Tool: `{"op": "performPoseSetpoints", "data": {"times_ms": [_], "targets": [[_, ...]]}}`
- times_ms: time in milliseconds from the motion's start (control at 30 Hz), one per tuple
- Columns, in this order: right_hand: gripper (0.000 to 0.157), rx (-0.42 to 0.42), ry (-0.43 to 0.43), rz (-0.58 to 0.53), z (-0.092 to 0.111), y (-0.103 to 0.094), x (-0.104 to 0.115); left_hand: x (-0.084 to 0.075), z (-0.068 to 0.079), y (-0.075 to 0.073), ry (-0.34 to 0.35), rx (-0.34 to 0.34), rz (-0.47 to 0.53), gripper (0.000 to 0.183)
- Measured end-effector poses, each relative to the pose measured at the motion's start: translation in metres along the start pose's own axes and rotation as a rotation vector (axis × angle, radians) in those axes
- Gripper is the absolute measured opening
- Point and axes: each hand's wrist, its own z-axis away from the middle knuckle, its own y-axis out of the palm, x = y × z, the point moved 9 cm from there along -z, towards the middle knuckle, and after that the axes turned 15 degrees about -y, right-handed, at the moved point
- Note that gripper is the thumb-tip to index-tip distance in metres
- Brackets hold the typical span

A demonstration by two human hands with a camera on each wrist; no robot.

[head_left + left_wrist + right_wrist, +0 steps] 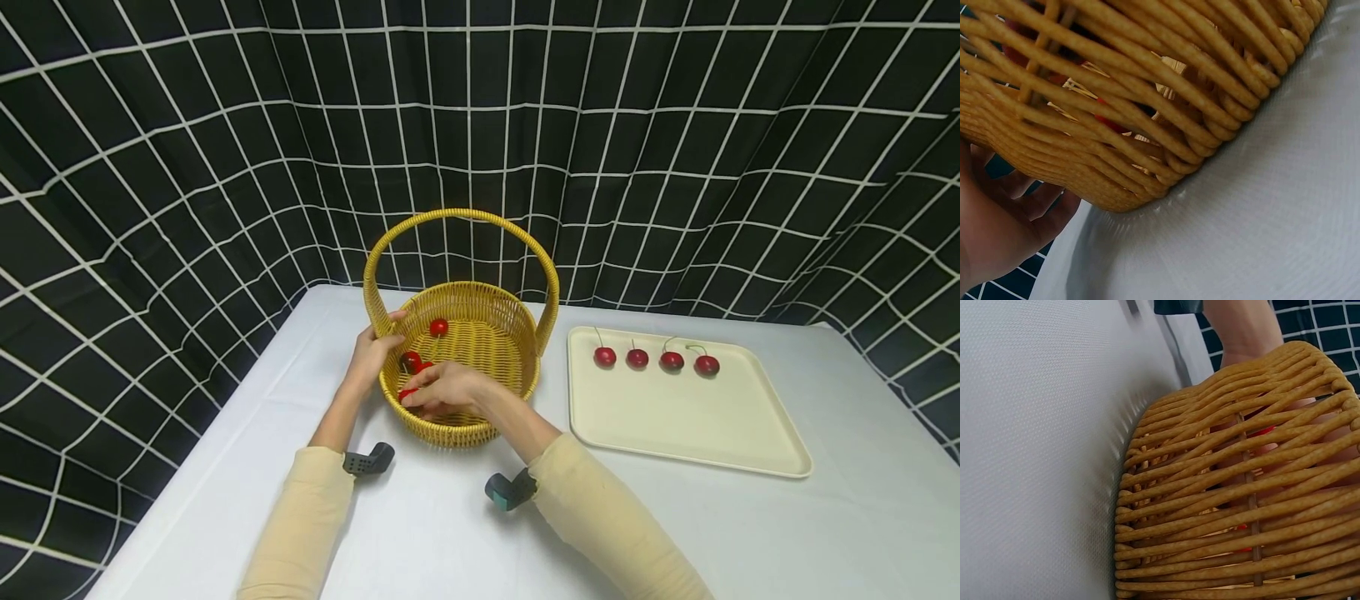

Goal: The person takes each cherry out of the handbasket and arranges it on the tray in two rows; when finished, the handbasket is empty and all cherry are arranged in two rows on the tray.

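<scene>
A yellow wicker basket (480,333) with a tall arched handle stands on the table. My left hand (371,350) grips its left rim by the handle's foot; in the left wrist view the curled fingers (1054,215) lie against the outer side. Inside the basket, my right hand (450,387) pinches a red cherry (407,395) between thumb and fingertips, low at the left wall. Close by lie a dark red cherry (410,361) and another red one (424,367), partly hidden. Farther back sits a cherry (438,327) with its stem. The weave mostly hides the right hand in the right wrist view.
To the right of the basket lies a cream tray (675,425), with several stemmed cherries (637,359) in a row along its far side. A white cloth (435,517) covers the table. Black curtains with white grid lines (465,125) enclose the back and sides.
</scene>
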Motion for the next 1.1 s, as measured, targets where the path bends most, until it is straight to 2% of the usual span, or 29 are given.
{"op": "performPoseSetpoints", "data": {"times_ms": [133, 400, 767, 1100], "targets": [[0.025, -0.004, -0.011, 0.045, 0.0, -0.001, 0.0, -0.003, 0.005, 0.001, -0.005, 0.011, 0.006, 0.046], [0.026, -0.043, -0.018, 0.074, 0.001, -0.005, 0.001, 0.0, 0.001, 0.001, -0.005, 0.012, 0.007, 0.046], [0.026, -0.047, -0.1, 0.051, 0.012, -0.021, 0.011, 0.0, 0.001, 0.0, -0.017, 0.007, 0.007, 0.046], [0.039, -0.033, -0.189, -0.005, 0.03, -0.034, 0.029, 0.001, 0.0, 0.001, -0.024, 0.01, 0.008, 0.047]]}}
